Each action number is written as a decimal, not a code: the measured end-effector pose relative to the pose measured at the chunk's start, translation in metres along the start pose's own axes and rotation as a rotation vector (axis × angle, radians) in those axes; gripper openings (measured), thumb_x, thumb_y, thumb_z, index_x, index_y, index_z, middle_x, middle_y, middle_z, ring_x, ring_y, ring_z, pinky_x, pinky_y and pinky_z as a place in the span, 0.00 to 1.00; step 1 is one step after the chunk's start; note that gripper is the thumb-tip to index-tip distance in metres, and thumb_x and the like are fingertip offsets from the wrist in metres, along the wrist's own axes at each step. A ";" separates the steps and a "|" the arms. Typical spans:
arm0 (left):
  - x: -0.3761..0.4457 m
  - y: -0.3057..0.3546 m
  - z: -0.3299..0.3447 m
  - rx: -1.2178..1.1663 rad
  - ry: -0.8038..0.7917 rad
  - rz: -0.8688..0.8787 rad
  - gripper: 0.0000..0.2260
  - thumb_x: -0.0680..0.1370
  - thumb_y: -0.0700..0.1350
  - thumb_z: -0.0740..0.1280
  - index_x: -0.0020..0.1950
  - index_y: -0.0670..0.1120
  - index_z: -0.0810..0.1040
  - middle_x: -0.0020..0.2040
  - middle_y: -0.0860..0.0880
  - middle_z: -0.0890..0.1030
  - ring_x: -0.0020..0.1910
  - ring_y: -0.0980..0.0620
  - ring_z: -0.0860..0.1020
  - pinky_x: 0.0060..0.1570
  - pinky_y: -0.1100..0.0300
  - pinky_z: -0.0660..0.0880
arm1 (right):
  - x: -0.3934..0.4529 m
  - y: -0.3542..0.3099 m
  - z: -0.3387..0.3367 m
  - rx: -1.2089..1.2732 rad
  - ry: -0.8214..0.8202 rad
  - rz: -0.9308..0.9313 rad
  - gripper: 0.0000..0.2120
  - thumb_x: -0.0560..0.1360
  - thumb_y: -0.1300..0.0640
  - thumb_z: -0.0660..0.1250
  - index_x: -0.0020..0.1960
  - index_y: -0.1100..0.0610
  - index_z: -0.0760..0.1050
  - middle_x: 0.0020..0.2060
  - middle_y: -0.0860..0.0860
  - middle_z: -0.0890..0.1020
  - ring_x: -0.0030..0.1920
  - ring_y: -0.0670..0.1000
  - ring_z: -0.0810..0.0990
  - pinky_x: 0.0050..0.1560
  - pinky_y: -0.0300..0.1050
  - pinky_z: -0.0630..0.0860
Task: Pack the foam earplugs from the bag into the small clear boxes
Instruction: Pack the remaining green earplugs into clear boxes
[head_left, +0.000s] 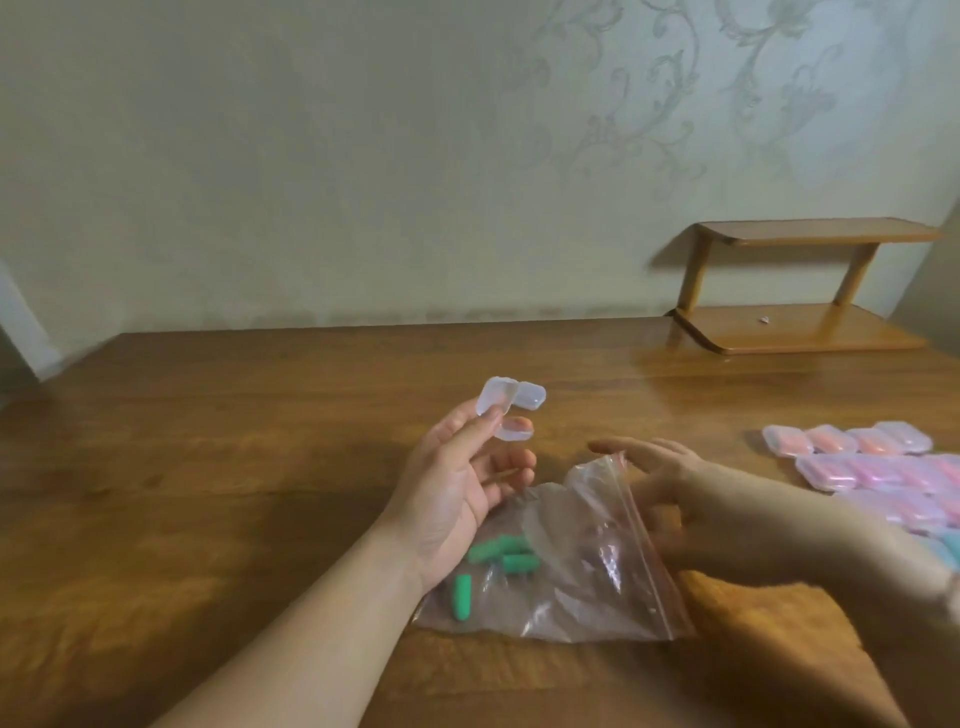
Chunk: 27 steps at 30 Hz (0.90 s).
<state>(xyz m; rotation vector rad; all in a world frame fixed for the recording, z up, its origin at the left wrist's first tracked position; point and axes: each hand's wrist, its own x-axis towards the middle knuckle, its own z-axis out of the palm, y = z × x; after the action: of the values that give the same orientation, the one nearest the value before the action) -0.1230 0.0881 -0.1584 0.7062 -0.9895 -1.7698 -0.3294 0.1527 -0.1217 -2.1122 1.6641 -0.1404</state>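
While the left hand (457, 483) holds a small clear box (511, 410) raised above the counter (208, 467), pinched between thumb and fingers with its lid hanging open, the right hand (670, 483) hovers over the zip bag (582, 561), fingers straight and apart, gripping nothing. Green earplugs (498, 558) lie inside the bag. Filled boxes (878, 467) sit grouped at the right edge.

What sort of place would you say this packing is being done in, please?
Probably a room in a home: a dark wooden table stands against pale floral-patterned wallpaper, with a small two-tier wooden shelf on its far corner.
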 end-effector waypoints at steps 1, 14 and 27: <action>0.000 -0.001 0.001 -0.005 0.008 0.000 0.12 0.74 0.46 0.68 0.57 0.46 0.80 0.48 0.42 0.82 0.39 0.49 0.79 0.46 0.53 0.76 | 0.008 0.001 0.009 0.047 0.072 -0.002 0.13 0.74 0.43 0.67 0.57 0.42 0.80 0.73 0.32 0.53 0.74 0.40 0.50 0.72 0.40 0.60; 0.000 -0.004 0.001 0.002 0.047 0.037 0.09 0.80 0.47 0.64 0.56 0.46 0.80 0.52 0.42 0.81 0.37 0.50 0.78 0.43 0.54 0.75 | 0.033 -0.006 0.049 0.017 0.306 -0.048 0.14 0.70 0.41 0.70 0.56 0.40 0.79 0.70 0.32 0.63 0.74 0.42 0.51 0.74 0.51 0.58; -0.002 -0.007 0.004 0.136 0.037 0.053 0.11 0.84 0.46 0.58 0.60 0.47 0.78 0.48 0.47 0.82 0.36 0.53 0.79 0.42 0.57 0.77 | 0.042 -0.004 0.056 0.137 0.365 -0.101 0.16 0.63 0.28 0.66 0.46 0.33 0.77 0.62 0.34 0.74 0.74 0.44 0.60 0.72 0.58 0.60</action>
<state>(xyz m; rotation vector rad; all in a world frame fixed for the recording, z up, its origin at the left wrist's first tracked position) -0.1292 0.0925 -0.1625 0.7882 -1.1014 -1.6495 -0.2948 0.1299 -0.1782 -2.1596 1.6841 -0.6880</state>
